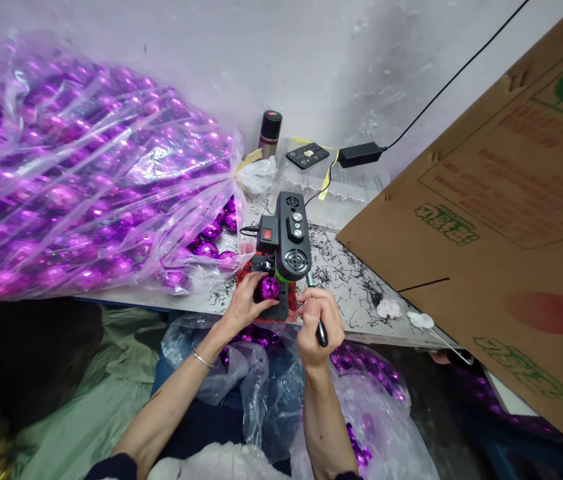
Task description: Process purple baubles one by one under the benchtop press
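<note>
A small black bench machine [288, 240] with a red switch and a green ring stands at the table's front edge. My left hand [246, 301] is closed around a shiny purple ball [269, 288] and holds it on the machine's base, under the head. My right hand [314, 320] is wrapped round the machine's black-tipped lever handle [321, 330] on the right side. A thin bracelet sits on my left wrist.
A big clear plastic bag [76, 180] full of purple balls fills the table's left. A tilted cardboard box [506, 220] stands on the right. A flask [270, 133], a phone [308, 155] and a power adapter [360, 155] lie at the back. Bags of purple balls [371, 380] sit below the table edge.
</note>
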Available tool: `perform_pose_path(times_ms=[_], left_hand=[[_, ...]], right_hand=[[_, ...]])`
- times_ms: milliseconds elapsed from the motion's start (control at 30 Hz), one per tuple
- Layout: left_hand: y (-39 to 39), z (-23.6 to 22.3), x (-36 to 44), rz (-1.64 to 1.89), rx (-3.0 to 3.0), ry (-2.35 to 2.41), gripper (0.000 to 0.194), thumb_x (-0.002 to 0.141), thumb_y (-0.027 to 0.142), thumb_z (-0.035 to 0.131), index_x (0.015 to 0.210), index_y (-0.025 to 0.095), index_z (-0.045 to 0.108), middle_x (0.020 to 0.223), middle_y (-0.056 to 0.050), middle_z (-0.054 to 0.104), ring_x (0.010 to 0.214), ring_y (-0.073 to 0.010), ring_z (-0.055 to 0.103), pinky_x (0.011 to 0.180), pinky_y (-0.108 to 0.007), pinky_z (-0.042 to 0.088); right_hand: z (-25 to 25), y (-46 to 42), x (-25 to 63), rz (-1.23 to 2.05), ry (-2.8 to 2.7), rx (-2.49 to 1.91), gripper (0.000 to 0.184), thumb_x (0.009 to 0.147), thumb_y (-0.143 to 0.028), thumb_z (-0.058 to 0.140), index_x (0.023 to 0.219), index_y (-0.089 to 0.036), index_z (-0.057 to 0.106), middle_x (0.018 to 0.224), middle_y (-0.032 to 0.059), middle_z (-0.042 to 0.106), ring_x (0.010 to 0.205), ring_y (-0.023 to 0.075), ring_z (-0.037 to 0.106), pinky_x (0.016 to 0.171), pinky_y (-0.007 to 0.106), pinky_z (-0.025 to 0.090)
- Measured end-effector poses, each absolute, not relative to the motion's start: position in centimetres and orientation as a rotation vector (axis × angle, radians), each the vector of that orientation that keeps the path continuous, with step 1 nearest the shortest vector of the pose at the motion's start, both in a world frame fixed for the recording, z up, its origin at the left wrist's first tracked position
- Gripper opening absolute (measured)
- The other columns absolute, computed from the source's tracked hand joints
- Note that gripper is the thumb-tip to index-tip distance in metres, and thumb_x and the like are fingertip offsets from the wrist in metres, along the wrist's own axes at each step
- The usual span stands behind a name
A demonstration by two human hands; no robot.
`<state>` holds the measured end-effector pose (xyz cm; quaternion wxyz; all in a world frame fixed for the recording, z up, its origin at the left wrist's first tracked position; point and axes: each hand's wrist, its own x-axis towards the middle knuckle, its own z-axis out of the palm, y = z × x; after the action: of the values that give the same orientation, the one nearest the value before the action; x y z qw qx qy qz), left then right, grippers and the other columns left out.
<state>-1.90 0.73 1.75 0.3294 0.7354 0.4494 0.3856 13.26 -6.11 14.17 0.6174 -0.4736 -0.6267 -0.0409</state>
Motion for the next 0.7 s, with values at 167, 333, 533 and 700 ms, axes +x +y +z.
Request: perform_pose_path(times_ms=[167,333,533,700], left_hand=[[0.7,0.5,-0.7,1.029,1.913,1.225,0.070,0.085,0.043,0.095,0.146,0.023,0.066,0.144,-0.015,0.075,0.139,-0.0380,0.069,0.123,-0.058,0.052],[0.5,-0.1,-0.6,1.027,1.922,1.254,0.069,0.087,0.048,0.092,0.147,0.025,0.067,0.142,-0.014,0.077,0.139,-0.0384,0.070,0.125,-0.060,0.050],[0.5,0.0,-0.7,1.024,1.948,1.218,0.069,0.091,0.055,0.088,0.147,0.022,0.066,0.141,-0.017,0.077,0.136,-0.0388,0.071,0.122,-0.060,0.052],[0.4,0.0,-0.7,1.043,1.968,1.215,0.066,0.092,0.054,0.087,0.146,0.022,0.067,0.139,-0.017,0.078,0.133,-0.0388,0.073,0.120,-0.060,0.054]], right_hand=[[14.0,-6.2,13.3,-0.071,-1.426,-1.080,0.031,0.108,-0.013,0.051,0.080,-0.024,0.059,0.077,-0.0005,0.068,0.071,0.0155,0.068,0.065,0.031,0.051],[12.7,-6.4,13.3,-0.063,-1.408,-1.086,0.031,0.108,-0.014,0.050,0.081,-0.024,0.061,0.079,-0.0002,0.069,0.073,0.0163,0.069,0.066,0.032,0.053],[9.4,-6.1,12.8,-0.062,-1.355,-1.037,0.031,0.112,-0.021,0.046,0.085,-0.024,0.060,0.083,-0.0010,0.067,0.072,0.0142,0.066,0.066,0.030,0.053],[8.0,-5.7,12.7,-0.065,-1.310,-1.011,0.032,0.113,-0.025,0.046,0.083,-0.025,0.059,0.081,-0.0015,0.064,0.069,0.0154,0.064,0.074,0.037,0.056]])
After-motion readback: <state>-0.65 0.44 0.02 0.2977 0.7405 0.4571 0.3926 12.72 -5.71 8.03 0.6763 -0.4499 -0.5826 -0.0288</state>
